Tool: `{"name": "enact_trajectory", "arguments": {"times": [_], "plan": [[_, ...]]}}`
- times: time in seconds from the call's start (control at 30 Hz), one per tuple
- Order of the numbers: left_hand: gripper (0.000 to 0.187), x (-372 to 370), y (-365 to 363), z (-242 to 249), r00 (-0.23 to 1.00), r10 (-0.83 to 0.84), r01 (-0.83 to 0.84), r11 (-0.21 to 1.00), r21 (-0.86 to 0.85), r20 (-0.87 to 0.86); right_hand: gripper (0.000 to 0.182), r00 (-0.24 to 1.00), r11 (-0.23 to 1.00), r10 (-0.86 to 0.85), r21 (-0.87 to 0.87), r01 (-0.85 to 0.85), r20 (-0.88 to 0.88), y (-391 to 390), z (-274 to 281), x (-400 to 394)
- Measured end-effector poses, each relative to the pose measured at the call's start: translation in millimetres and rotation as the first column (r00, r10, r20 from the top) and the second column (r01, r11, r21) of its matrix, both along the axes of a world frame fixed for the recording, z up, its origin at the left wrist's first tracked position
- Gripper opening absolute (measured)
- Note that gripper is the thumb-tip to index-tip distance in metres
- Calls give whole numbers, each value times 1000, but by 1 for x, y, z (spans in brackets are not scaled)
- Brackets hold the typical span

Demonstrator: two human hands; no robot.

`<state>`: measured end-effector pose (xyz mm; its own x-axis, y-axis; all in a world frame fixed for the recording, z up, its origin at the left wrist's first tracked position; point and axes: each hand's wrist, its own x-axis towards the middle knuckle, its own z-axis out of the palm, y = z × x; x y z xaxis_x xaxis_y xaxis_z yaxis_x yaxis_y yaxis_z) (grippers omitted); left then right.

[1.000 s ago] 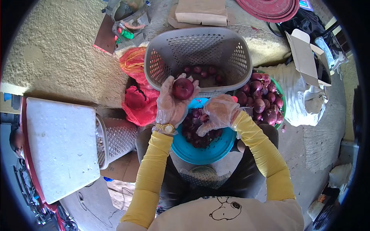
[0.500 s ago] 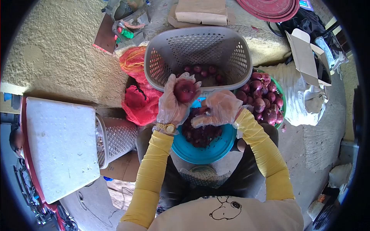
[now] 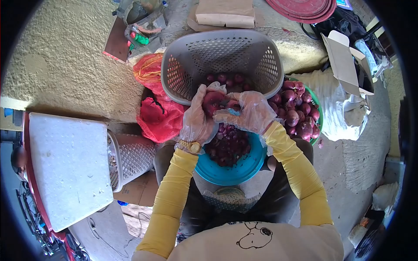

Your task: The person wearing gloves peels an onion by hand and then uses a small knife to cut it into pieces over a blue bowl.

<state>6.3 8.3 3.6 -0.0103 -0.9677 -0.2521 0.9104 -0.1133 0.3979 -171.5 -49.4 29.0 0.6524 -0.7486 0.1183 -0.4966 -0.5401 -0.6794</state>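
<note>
My left hand (image 3: 197, 118), in a clear plastic glove, is wrapped round a red onion (image 3: 211, 102). Close against the onion's right side is my right hand (image 3: 253, 112), gloved too, with its fingers bent together. A dark purplish bit and a bluish patch show at its fingertips; what it grips there I cannot make out. Below both hands, a blue basin (image 3: 230, 176) holds a heap of dark red onion skins or scraps (image 3: 228, 152). Behind the hands stands a grey perforated basket (image 3: 222, 48) with several red onions (image 3: 230, 80) at the bottom.
Right of the basket, a green-rimmed container (image 3: 321, 111) is piled with red onions. A red mesh sack (image 3: 161, 115) lies at the left. Farther left are a light perforated basket (image 3: 137, 152) and a white foam box lid (image 3: 69, 169). A white sack (image 3: 346, 126) lies at the right.
My right hand has moved up and left from above the basin to the onion's side, and its fingers have closed. The onion stays in my left hand, slightly turned.
</note>
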Motion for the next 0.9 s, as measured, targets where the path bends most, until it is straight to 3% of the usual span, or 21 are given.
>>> {"name": "enact_trajectory", "arguments": {"times": [0.33,0.53,0.63,0.7,0.83,0.9], "plan": [[44,-1,0,0,1000,17,-16,999,30,-13,65,1000,999,-6,46,7,-17,-1,-2,0],[43,-5,0,5,999,20,-23,998,56,42,64,996,999,-13,33,10,91,0,-9,1],[45,-7,-1,8,999,25,-29,996,87,44,65,998,999,-19,-49,22,58,-1,-12,0],[45,-5,-1,3,996,21,-26,997,67,82,66,999,993,-9,-121,3,-52,-1,-13,-1],[50,6,-2,-15,990,-49,54,998,-40,129,65,997,988,29,-149,-40,-77,-2,-9,-5],[51,2,0,-12,992,-23,23,1000,0,123,64,992,984,104,-137,-113,-69,-1,-8,-4]]}}
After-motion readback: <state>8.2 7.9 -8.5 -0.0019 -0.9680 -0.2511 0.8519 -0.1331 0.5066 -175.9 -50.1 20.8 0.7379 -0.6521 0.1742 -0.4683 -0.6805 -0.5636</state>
